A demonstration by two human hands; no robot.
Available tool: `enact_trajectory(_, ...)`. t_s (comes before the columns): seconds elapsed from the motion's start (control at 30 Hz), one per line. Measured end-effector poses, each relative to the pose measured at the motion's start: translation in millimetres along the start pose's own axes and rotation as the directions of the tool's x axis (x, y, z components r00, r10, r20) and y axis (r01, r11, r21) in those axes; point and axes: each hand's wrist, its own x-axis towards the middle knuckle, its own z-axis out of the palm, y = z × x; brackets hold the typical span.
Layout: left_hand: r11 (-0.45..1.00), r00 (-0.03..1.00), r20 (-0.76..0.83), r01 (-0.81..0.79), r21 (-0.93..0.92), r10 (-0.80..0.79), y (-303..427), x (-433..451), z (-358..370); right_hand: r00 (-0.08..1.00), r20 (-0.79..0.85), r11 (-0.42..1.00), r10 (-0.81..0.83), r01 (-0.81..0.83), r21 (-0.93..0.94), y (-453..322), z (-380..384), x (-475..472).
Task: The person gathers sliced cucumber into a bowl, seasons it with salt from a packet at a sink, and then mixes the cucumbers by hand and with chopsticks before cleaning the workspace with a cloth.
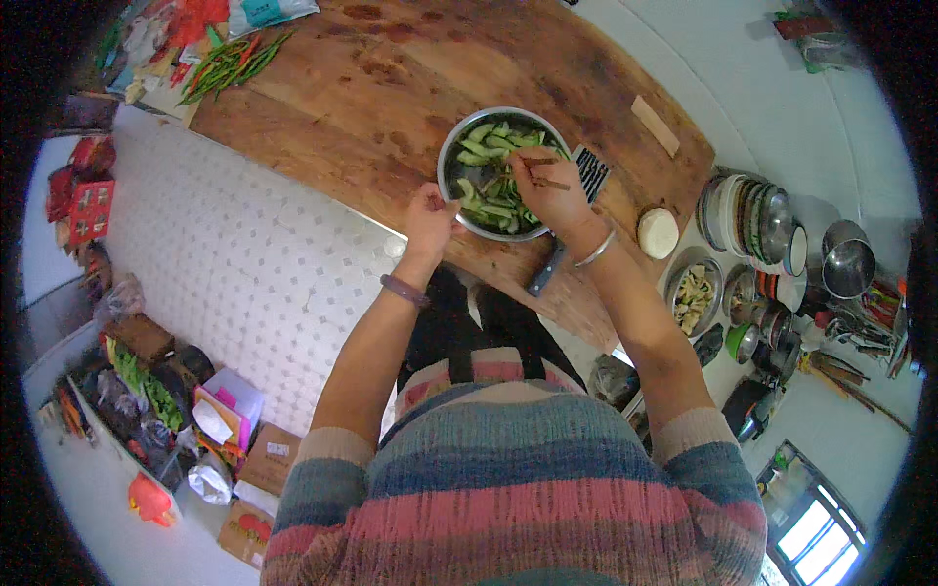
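Note:
A round metal bowl (443, 165) on the wooden table holds cut green vegetable pieces (484, 150), which look like cucumber, in dark liquid. At its near left rim is my left hand (431, 223), with the fingers pinched on the edge. My right hand (553, 192) is over the bowl's right side, closed around wooden chopsticks (546, 182); their lower ends are hidden by the hand and the vegetables. A kitchen knife lies just right of the bowl, its dark handle (546, 272) towards me and its slotted-looking blade (592, 172) partly behind my right wrist.
A pale round block (657, 233) and a flat wood strip (654, 126) lie on the wooden table (330, 124). Long green and red peppers (234, 66) are at the far left. On the right stand stacked bowls (755, 216) and a metal bowl of pale pieces (695, 297).

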Motion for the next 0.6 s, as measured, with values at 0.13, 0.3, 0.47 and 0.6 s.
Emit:
enact_trajectory(0.13,1.000,1.000,0.001,-0.010,0.014,0.010,7.2,-3.5,0.8,0.994,0.049,0.991,0.100,-0.105,0.087,-31.3,-28.0,3.4)
enact_trajectory(0.3,1.000,0.999,0.035,-0.005,0.028,0.004,5.0,0.9,-1.6,0.960,0.279,0.990,-0.025,-0.016,0.143,-36.5,-14.9,-29.8)
enact_trajectory(0.47,0.999,0.999,0.016,0.038,-0.028,-0.037,9.6,-2.8,5.2,0.991,0.121,0.996,-0.054,0.046,0.074,-11.3,-16.7,-25.5)
enact_trajectory(0.6,1.000,0.999,0.049,-0.008,0.005,0.008,3.9,-0.2,0.5,0.992,0.044,0.991,-0.117,0.114,0.068,-25.7,-36.8,-11.5)
